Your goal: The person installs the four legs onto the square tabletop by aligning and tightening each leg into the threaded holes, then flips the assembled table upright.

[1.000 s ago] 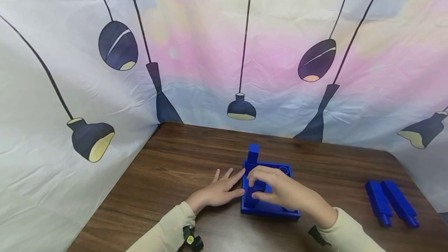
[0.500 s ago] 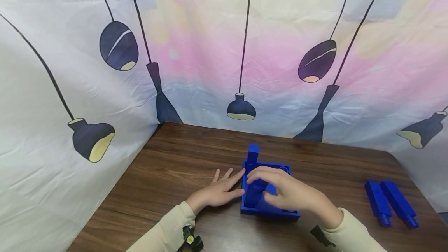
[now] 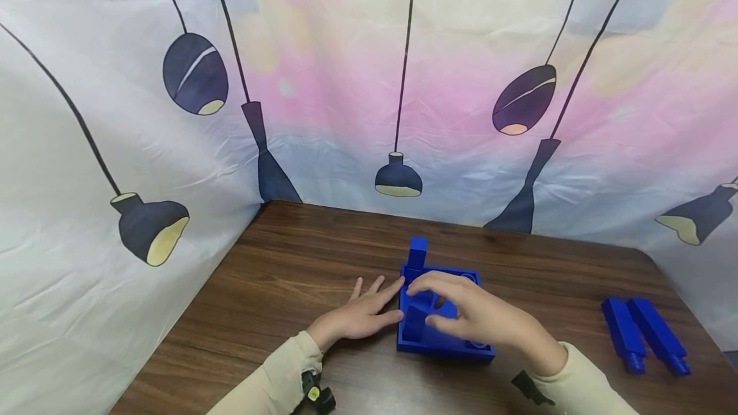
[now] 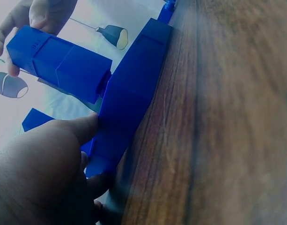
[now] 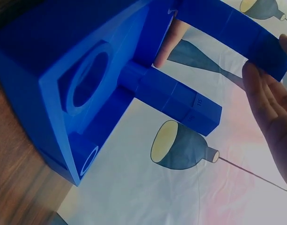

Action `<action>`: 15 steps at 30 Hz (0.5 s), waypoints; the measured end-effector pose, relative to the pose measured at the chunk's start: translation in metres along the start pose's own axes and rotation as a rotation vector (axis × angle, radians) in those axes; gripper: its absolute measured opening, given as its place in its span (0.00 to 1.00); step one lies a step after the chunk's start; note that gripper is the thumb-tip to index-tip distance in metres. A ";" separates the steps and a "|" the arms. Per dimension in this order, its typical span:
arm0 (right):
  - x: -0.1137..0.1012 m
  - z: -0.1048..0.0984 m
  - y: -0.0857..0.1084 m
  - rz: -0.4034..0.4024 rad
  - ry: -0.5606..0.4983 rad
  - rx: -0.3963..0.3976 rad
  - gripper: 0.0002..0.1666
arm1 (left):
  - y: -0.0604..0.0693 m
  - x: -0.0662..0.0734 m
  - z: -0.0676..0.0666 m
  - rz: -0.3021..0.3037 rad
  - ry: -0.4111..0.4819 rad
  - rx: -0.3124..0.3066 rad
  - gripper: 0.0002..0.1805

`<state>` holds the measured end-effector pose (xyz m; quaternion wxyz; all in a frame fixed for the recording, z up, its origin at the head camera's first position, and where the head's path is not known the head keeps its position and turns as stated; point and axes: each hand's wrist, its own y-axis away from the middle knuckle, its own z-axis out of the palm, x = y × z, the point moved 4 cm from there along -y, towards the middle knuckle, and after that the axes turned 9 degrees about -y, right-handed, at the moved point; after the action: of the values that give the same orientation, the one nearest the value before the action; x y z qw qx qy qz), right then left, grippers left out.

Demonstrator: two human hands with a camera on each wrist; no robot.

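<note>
A blue base point(image 3: 444, 353) with raised walls and round sockets lies on the table. My left hand point(image 3: 360, 317) rests along its left side, fingers spread and straight, thumb and index finger touching the wall. Inside the near left corner stands a thick blue post point(image 3: 416, 322); my right hand point(image 3: 473, 309) curls over it, fingers and thumb around its top end, as the right wrist view also shows with the post point(image 5: 227, 23) by the fingers of the hand point(image 5: 274, 108). Another blue post point(image 3: 418, 253) rises from the far left corner. Two corner sockets on the right hold no post.
Two blue posts point(image 3: 624, 335) point(image 3: 659, 335) with threaded-looking ends lie side by side at the right of the brown wooden table point(image 3: 277, 261). A cloth point(image 3: 334, 82) printed with hanging lamps stands behind and to the left.
My right hand's fingers and thumb have shifted slightly around the near left post, and its wrist sits a little farther right than a second ago. My left hand stays in place.
</note>
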<state>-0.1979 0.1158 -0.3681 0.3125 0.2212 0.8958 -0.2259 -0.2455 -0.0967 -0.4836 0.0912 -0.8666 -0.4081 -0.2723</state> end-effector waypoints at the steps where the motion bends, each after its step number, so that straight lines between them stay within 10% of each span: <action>1: 0.000 0.000 0.000 0.004 -0.003 0.002 0.27 | 0.000 0.001 -0.001 0.000 -0.001 -0.005 0.42; 15: 0.001 0.000 0.000 0.003 0.011 0.034 0.24 | 0.001 -0.003 0.003 0.017 0.021 0.025 0.45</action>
<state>-0.1986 0.1158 -0.3687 0.3042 0.2290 0.8932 -0.2392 -0.2455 -0.0979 -0.4874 0.1085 -0.8659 -0.4033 -0.2754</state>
